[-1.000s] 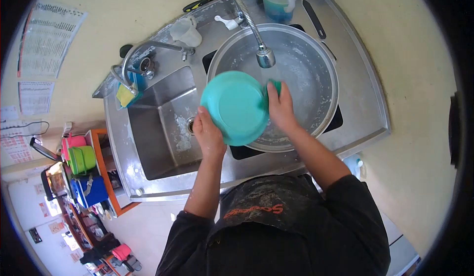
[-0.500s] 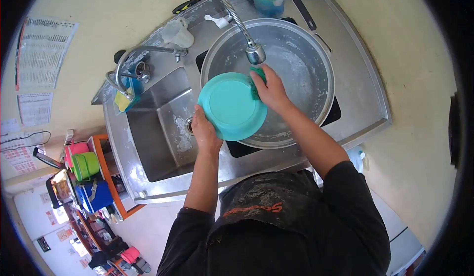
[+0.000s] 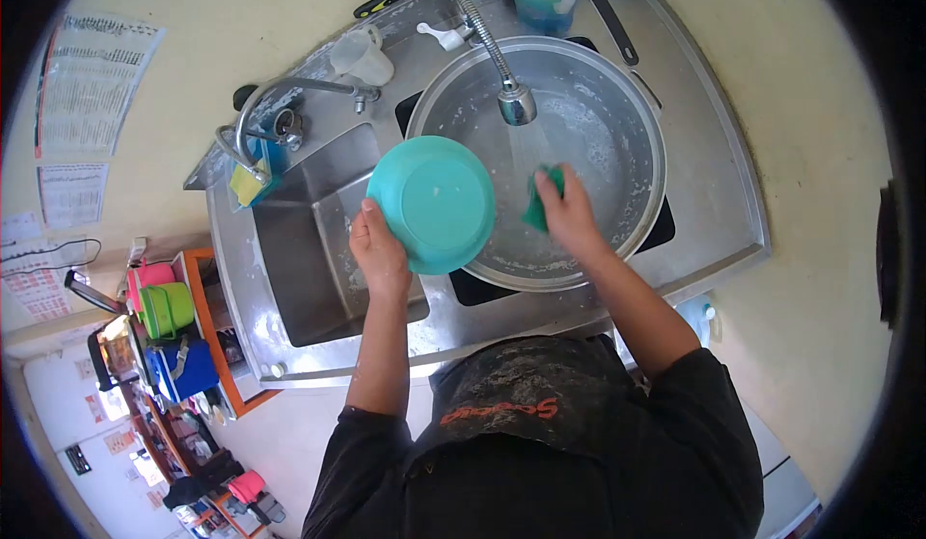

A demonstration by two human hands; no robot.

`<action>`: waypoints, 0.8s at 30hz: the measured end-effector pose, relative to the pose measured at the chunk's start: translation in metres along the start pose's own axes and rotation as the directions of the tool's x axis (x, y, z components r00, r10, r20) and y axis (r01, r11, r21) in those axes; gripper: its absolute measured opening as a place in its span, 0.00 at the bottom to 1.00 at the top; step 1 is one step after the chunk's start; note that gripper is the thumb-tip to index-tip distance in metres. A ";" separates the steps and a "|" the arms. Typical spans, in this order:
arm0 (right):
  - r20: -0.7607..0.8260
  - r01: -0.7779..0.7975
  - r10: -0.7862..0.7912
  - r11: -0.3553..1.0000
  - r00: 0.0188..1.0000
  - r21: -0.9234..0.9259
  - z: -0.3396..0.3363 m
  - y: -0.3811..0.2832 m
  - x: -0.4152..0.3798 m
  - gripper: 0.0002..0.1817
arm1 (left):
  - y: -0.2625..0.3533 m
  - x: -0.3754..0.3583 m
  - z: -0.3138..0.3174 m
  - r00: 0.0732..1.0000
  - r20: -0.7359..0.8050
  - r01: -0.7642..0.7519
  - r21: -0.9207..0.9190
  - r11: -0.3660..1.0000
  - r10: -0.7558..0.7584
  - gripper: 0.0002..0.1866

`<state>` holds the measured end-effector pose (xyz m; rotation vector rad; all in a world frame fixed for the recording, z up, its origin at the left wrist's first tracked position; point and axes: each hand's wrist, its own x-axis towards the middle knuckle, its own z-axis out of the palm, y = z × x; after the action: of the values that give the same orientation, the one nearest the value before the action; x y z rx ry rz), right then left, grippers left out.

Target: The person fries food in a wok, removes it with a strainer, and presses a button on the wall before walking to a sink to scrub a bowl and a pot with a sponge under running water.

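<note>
My left hand (image 3: 378, 254) grips the rim of a turquoise plastic bowl (image 3: 446, 206), its underside facing up towards me. The bowl is held over the gap between the sink basin and a large round metal pot (image 3: 617, 221). In my right hand (image 3: 572, 216) is a green scouring pad (image 3: 536, 203), held over the pot and apart from the bowl. Water runs from the spring-neck faucet (image 3: 517, 105) into the pot, where whitish water and bits of foam show.
Left of the pot lies a steel sink basin (image 3: 299, 288) with a curved tap (image 3: 289, 83) above it. A translucent jug (image 3: 362, 56) stands behind. At the back right are a bucket (image 3: 542, 3) and a black-handled utensil (image 3: 613, 26). Coloured containers (image 3: 169, 309) sit on a shelf at left.
My right hand with the scouring pad has moved off the bowl, right and slightly down over the pot. My left hand has shifted the bowl slightly left. Water now streams visibly from the faucet.
</note>
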<state>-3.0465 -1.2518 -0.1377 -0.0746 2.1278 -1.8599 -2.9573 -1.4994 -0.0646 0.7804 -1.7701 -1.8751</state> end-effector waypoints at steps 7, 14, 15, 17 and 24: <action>0.054 0.352 -0.348 0.932 0.936 -0.086 0.037 -0.088 0.060 0.22 | 0.028 -0.033 0.023 0.997 0.051 -0.046 -0.076 0.996 0.050 0.22; 0.164 0.000 -0.023 0.990 0.986 0.140 0.041 -0.005 -0.037 0.21 | 0.032 -0.009 0.028 0.986 -0.156 0.020 -0.258 0.966 -0.062 0.22; 0.198 -0.001 -0.016 0.996 0.980 0.086 0.039 -0.004 -0.042 0.21 | 0.027 -0.006 0.031 0.978 -0.192 0.031 -0.280 0.959 -0.087 0.22; 0.049 -0.027 0.023 0.996 0.999 0.088 0.030 -0.007 -0.030 0.19 | 0.012 -0.004 0.026 0.984 -0.177 -0.001 -0.129 0.992 -0.022 0.22; 0.178 0.707 -0.685 0.696 0.707 -0.130 0.060 -0.099 0.021 0.13 | -0.007 -0.029 0.052 0.996 -0.016 -0.086 0.131 0.988 0.088 0.21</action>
<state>-3.0664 -1.3299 -0.0519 -1.1703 2.3731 -1.9122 -2.9698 -1.4410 -0.0675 0.7545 -1.8967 -1.7024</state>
